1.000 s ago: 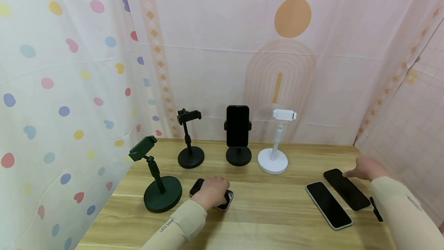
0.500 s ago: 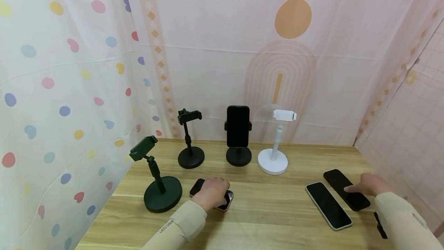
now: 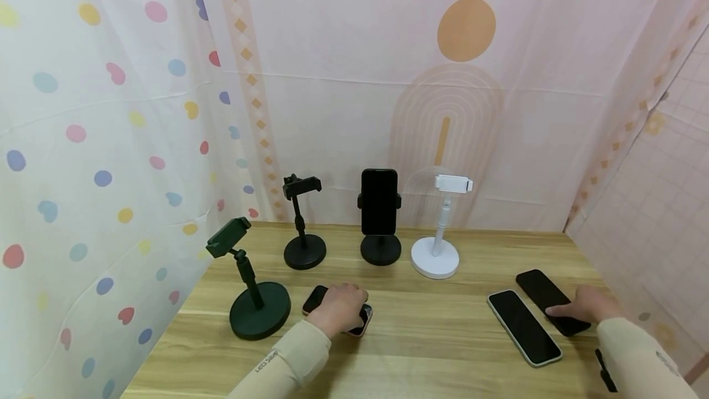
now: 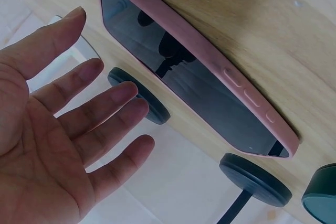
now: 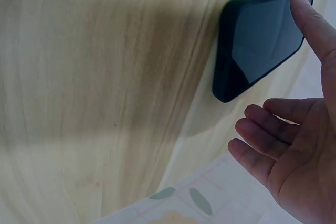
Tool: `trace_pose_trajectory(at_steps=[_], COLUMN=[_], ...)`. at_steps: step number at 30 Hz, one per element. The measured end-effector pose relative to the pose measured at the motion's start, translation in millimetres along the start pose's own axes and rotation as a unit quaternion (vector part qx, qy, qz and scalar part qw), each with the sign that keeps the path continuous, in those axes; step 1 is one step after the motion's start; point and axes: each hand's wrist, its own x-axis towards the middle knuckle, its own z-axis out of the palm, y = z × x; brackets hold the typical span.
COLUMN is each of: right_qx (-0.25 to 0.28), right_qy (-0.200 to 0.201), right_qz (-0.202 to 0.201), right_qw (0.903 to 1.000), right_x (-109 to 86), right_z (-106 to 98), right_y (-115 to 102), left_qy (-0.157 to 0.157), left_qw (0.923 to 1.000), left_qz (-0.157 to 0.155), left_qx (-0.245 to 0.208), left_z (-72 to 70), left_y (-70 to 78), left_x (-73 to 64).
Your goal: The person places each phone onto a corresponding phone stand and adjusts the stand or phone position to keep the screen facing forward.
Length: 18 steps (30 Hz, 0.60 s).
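right hand shifted down the black phone, left hand unmoved over the pink-cased one.

over the last second the right hand has slid along the black phone to its near half, right of and nearer than the white phone stand; its thumb lies over the phone's edge, fingers apart from the thumb and not clamped, though i cannot tell whether it presses. the left hand stays spread over the pink-cased phone, left of and nearer than that stand, fingers apart, gripping nothing. both phones lie unlifted, so the change looks like a repositioning of the right hand, with no pickup made.
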Motion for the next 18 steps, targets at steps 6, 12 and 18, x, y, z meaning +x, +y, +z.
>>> trace_pose_trajectory(at_steps=[6,12,18], right_qx=[0.005,0.012,0.003], right_qy=[0.011,0.016,0.014], right_qz=[-0.013,-0.011,-0.009], right_qw=[0.9998,0.9997,0.9999], right_x=[2.3,3.5,3.1], right_z=[5.8,10.1,14.4], right_y=[0.1,-0.4,-1.4], left_qy=[0.001,-0.001,-0.003], left_qw=[1.0000,1.0000,1.0000], left_qz=[-0.002,-0.002,-0.004], left_qx=[-0.006,-0.005,-0.002], left_z=[-1.7,-1.9,-2.1], left_y=[1.6,3.2,3.8], left_x=[-2.8,-3.2,-3.2])
